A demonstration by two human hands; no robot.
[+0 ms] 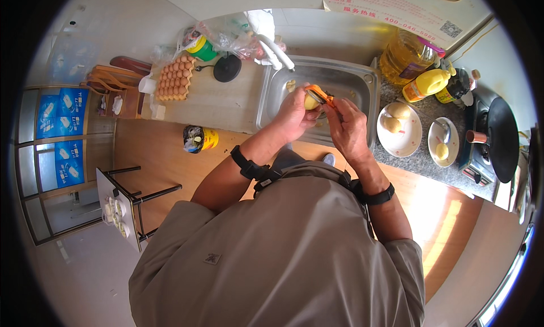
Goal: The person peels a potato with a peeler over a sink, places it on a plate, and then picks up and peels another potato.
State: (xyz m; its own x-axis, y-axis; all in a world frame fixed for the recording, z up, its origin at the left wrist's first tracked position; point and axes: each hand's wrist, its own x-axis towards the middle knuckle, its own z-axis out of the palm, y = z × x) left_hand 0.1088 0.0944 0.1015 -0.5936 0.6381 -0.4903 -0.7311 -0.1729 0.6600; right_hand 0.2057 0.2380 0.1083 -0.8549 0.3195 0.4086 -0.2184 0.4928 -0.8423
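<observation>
Over the stainless steel sink (314, 65), my left hand (294, 114) grips a potato (311, 102) whose visible side looks pale and peeled. My right hand (349, 125) is closed around an orange-handled vegetable peeler (319, 94), its head against or just above the potato. Bits of peel (290, 85) lie in the basin below. To the right, a white plate (399, 147) holds two unpeeled-looking potatoes (398, 111). A smaller dish (434, 150) beside it holds a pale, peeled-looking potato (442, 151) and a metal spoon or ladle (445, 131).
A white faucet (276, 53) reaches over the sink's back left. Left on the counter are a tray of eggs (175, 78) and a black round lid-like object (227, 68). At right stand an oil jug (401, 57), a yellow bottle (427, 84) and a black wok (501, 140) on a stove.
</observation>
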